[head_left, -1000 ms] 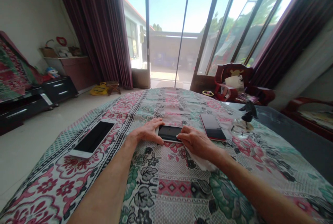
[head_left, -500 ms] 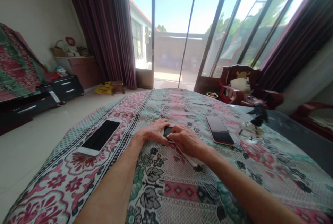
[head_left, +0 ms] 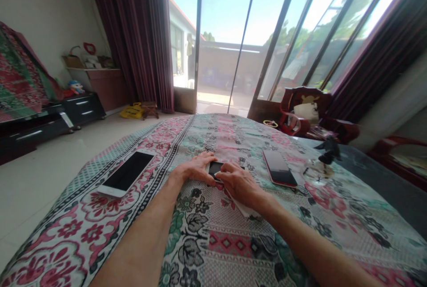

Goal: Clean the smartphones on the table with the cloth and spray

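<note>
A phone with a dark screen and a pale edge lies on the patterned tablecloth, partly covered by both hands. My left hand grips its left end, thumb at the near edge and fingers at the far edge. Over the screen, my right hand is closed with its fingertips pressed down, pinching a white cloth. A corner of that cloth shows at the fingertips, and the rest trails under the palm toward me; whether it is paper or fabric I cannot tell.
A white phone lies face up at left, and a red-edged phone at right. Beyond that stands a clear glass object with a dark figure. A wooden chair stands behind the table, before the glass doors.
The right hand has shifted slightly on the phone, showing a little more of its far right edge. The left hand keeps its hold. The whole view has tilted slightly.
</note>
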Available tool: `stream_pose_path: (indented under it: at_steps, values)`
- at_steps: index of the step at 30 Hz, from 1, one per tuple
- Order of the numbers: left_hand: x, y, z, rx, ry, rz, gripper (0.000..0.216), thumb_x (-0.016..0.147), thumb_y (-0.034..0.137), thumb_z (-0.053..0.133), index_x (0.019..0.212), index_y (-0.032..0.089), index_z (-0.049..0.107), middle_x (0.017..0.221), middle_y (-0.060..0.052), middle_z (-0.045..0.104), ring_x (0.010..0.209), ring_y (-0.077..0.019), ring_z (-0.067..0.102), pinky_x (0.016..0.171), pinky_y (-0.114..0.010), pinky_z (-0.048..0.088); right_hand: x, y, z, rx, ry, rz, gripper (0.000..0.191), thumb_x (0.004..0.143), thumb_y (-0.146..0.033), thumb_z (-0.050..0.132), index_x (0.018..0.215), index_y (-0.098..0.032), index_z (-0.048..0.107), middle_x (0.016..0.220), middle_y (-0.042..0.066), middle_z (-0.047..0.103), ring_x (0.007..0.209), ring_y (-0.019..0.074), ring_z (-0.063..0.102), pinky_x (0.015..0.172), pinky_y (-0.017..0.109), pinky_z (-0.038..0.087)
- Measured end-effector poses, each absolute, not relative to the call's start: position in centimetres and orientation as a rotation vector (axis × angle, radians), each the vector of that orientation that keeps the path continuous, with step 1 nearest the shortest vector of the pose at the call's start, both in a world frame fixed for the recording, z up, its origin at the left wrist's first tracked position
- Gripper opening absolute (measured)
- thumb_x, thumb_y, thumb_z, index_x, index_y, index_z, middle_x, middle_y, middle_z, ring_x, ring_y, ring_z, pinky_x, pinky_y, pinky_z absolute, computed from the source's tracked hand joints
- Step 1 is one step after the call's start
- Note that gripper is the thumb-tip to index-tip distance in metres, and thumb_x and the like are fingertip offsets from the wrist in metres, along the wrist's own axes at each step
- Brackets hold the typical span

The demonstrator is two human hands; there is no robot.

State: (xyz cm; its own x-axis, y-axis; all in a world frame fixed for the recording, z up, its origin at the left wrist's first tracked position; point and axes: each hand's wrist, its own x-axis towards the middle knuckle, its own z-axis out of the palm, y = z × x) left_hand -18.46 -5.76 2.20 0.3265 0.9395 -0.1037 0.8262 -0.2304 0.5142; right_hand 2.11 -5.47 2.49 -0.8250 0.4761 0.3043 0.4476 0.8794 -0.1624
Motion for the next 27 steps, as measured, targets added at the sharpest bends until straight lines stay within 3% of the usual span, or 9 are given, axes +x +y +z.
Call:
stream_pose_path:
  at_steps: [3,11,16,20,23,27]
  values:
    - [-18.5,-5.8,2.2,2.123,1.553,0.31,0.095,0.058,0.045,0.075,0.142,0.018,0.038,0.156,-0.012,0.018,0.144,-0.0304,0.011,0.117,-0.044,0.013,1.7,-5.5,1.8,-0.67,-2.657,0.128,0.027,0.09,-0.014,0.045,0.095,-0.023,0.071,0.096,0.008,0.06,0.089,0.0195,0.053,0.079,0.032,0.042]
    - [-18.8,-5.9,2.4,2.106,1.509,0.373,0.093,0.058,0.045,0.075,0.14,0.019,0.04,0.155,-0.011,0.022,0.143,-0.0323,0.013,0.117,-0.045,0.014,4.5,-7.9,3.2,-0.703,-2.707,0.299,0.028,0.09,-0.017,0.046,0.09,-0.023,0.073,0.09,0.007,0.061,0.081,0.0177,0.054,0.071,0.03,0.043]
    - [-18.9,-5.7,1.8,2.101,1.524,0.386,0.094,0.056,0.047,0.076,0.14,0.023,0.041,0.155,-0.008,0.023,0.144,-0.0319,0.012,0.117,-0.044,0.012,7.1,-9.3,5.5,-0.673,-2.719,0.699,0.025,0.092,-0.027,0.047,0.089,-0.023,0.071,0.089,0.004,0.065,0.078,0.0135,0.058,0.072,0.026,0.044]
    - [-19.1,-5.6,1.7,2.122,1.53,0.391,0.091,0.057,0.047,0.076,0.139,0.024,0.042,0.155,-0.008,0.025,0.143,-0.0298,0.015,0.117,-0.041,0.013,8.4,-8.0,5.2,-1.09,-2.378,0.462,0.035,0.089,-0.033,0.043,0.07,-0.017,0.066,0.076,0.005,0.065,0.07,0.0159,0.058,0.066,0.027,0.042]
    - [-19.0,-5.6,1.4,2.145,1.559,0.425,0.09,0.055,0.048,0.077,0.136,0.024,0.045,0.153,-0.007,0.028,0.142,-0.0298,0.02,0.116,-0.038,0.016,8.5,-7.4,3.9,-1.38,-2.365,0.422,0.033,0.085,-0.034,0.044,0.066,-0.017,0.064,0.06,0.002,0.061,0.058,0.0161,0.056,0.056,0.027,0.037]
    - [-18.2,-5.6,0.9,2.19,1.647,0.516,0.085,0.054,0.05,0.078,0.13,0.021,0.051,0.149,-0.009,0.035,0.137,-0.0278,0.03,0.114,-0.036,0.022,7.4,-7.8,2.4,-1.369,-2.289,0.513,0.033,0.085,-0.035,0.041,0.074,-0.018,0.066,0.07,0.004,0.067,0.066,0.0182,0.06,0.062,0.028,0.041]
